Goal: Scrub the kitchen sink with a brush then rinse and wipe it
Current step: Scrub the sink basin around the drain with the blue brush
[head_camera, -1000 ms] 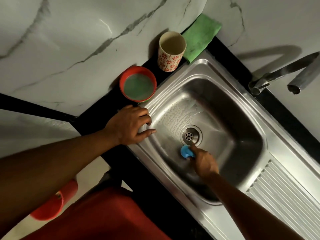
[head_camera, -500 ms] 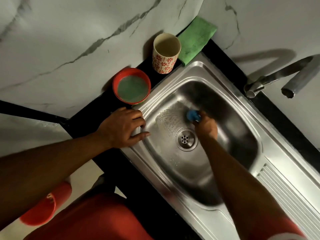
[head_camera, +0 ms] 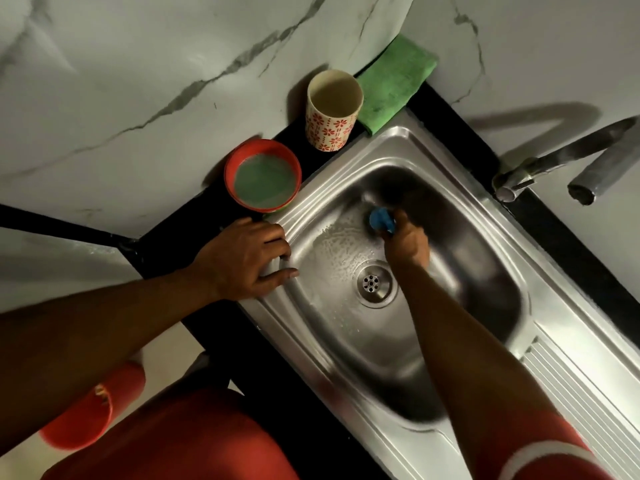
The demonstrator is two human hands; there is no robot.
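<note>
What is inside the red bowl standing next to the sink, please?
The red bowl holds a cloudy green liquid that reaches nearly to its rim. The liquid is opaque, so the bowl's bottom and anything sunk in it cannot be seen.

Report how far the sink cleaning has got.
Done: soapy film covers the basin floor. In hand: the right hand grips the blue brush against the far wall of the sink; the left hand rests on its rim. Left: rinsing, no water runs from the tap; wiping, the green cloth lies on the counter.
</note>
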